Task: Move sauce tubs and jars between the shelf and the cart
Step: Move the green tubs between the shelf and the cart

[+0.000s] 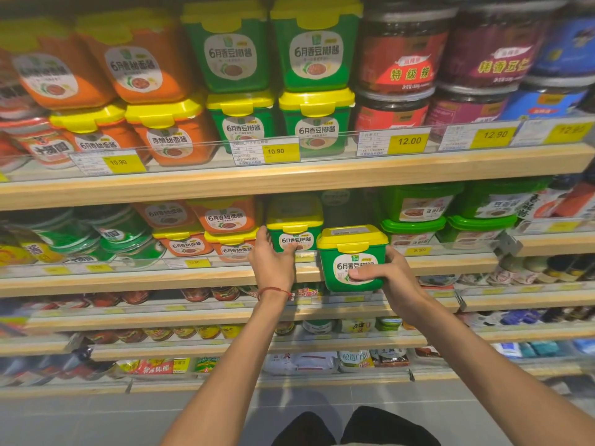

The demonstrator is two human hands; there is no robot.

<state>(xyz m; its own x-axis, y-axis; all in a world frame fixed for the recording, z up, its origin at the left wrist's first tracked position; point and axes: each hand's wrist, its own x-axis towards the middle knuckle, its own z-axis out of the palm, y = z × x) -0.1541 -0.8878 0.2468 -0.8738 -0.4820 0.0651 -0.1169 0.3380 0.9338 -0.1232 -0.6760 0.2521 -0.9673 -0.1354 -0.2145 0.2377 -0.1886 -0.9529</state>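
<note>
Right hand [391,278] holds tub [352,257] (squarish, glossy).

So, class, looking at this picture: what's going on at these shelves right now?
A person stands facing shop shelves stocked with sauce tubs. Their right hand holds a green tub with a yellow lid just in front of the second shelf, clear of the row. Their left hand rests on another green tub that sits on that shelf, next to orange tubs. Whether the held tub is going onto the shelf or coming off cannot be told. No cart is in view.
</note>
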